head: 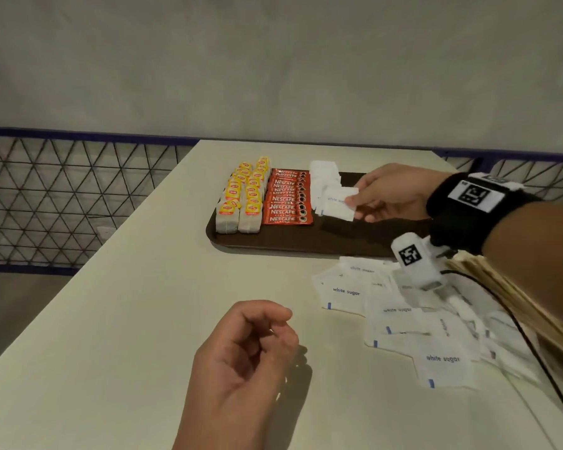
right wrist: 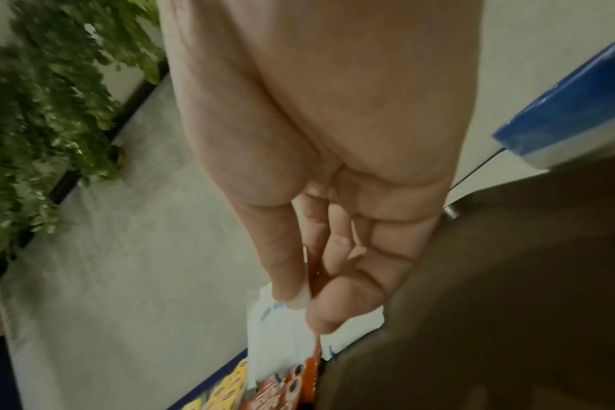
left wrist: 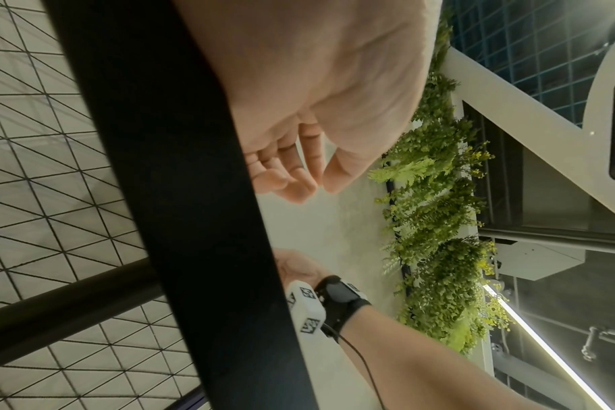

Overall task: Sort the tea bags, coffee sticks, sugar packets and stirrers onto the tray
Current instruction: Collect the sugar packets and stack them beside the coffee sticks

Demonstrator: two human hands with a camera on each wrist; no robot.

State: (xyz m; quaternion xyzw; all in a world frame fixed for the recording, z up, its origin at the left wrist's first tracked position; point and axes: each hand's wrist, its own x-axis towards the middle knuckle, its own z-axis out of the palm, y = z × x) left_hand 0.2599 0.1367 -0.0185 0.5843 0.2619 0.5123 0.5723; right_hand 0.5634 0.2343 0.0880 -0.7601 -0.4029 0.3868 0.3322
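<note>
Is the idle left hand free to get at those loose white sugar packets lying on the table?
Probably yes. The left hand holds nothing, and bare table lies between it and the loose white sugar packets just to its right.

dim, warm indoor light; soft shadow under the left hand (head: 241, 358); right wrist view motion-blurred, glare at far right of left wrist view; edges bend.

Yellow-tagged tea bags (head: 241, 198), red printed coffee sticks (head: 286, 203) and blue-lettered white sugar packets (head: 338, 203) are noted on dark brown tray (head: 273, 243).
</note>
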